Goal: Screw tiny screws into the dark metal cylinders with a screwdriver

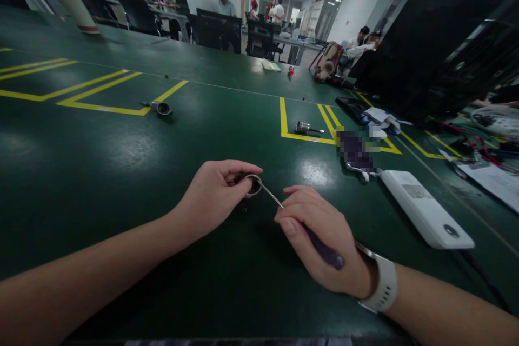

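My left hand (214, 194) is closed around a small round metal cup-like part (254, 186), its open mouth turned toward my right hand. In my right hand (316, 227) is a screwdriver (324, 248) with a dark purple handle, and its thin shaft reaches the mouth of the part. Whether the tip touches anything inside is hidden. Just below the left fingers a tiny dark nut-like piece (244, 210) lies on the green tabletop (194, 292).
Similar metal parts lie at the left (163, 108) and right (302, 127) near yellow tape. A white power bank (425, 208), a dark phone-like object (357, 151) and a large black monitor (430, 54) stand right. A small red screwdriver (291, 72) lies farther back. People sit behind.
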Tool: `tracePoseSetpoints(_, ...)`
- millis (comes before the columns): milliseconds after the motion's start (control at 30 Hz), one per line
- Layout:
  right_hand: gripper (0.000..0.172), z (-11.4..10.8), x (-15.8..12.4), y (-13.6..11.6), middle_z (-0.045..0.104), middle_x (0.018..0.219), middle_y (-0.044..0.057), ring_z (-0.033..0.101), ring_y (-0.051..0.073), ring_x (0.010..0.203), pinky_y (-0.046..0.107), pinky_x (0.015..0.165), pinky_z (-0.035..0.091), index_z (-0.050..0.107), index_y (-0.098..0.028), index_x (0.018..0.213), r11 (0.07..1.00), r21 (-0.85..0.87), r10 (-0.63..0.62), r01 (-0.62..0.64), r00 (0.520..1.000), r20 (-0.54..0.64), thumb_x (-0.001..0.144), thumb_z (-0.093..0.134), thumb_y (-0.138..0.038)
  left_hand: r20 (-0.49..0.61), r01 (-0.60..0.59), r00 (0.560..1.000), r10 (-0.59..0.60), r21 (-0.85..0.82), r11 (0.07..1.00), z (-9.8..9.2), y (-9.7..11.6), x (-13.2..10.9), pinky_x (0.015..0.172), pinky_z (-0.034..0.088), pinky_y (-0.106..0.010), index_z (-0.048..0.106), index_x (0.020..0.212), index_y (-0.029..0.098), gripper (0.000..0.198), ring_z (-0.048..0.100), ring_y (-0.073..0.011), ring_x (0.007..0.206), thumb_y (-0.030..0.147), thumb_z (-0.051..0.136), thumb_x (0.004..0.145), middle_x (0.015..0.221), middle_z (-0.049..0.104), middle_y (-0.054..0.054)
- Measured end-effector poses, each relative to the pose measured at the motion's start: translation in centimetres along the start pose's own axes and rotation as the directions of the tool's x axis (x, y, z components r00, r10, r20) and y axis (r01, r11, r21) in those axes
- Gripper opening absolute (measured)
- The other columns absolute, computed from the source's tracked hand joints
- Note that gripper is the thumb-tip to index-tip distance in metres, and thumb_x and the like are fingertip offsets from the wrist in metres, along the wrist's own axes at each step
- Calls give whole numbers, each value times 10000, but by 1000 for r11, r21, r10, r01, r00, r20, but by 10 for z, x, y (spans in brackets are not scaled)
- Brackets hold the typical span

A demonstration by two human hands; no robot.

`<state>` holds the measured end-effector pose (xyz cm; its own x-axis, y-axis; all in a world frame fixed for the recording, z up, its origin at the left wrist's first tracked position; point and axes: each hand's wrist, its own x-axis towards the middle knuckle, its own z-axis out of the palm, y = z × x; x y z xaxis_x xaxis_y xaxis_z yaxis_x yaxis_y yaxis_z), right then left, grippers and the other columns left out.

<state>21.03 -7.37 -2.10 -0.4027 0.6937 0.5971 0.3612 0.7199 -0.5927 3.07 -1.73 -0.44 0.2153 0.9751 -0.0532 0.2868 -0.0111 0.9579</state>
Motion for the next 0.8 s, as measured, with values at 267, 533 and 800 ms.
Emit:
tracePoseSetpoints(267,333,4,3,12,634,626,10,610,136,653,325,766,519,639,-168,698,709,474,481,-522,850,215,909,502,-387,-164,40,984,-63,-142,989,-9,6,9,793,543,-308,644,951,125,272,659,-167,811,156,655,681,897,705,-45)
tracePoseSetpoints(533,301,6,6,8,620,634,9,590,113,619,241,614,486,628,-151,694,748,381,495,-544,839,227,904,509,-331,-123,73,987,-99,-198,978,-6,8,7,779,531,-303,652,924,133,255,646,-163,803,124,651,669,881,701,-36)
tracePoseSetpoints(800,343,-2,9,0,570,563,-7,556,111,570,297,712,487,572,-169,607,939,131,289,-319,935,208,921,445,-224,-116,87,987,-114,-219,972,-6,7,8,771,528,-297,628,939,133,283,648,-163,833,116,659,658,929,701,-45)
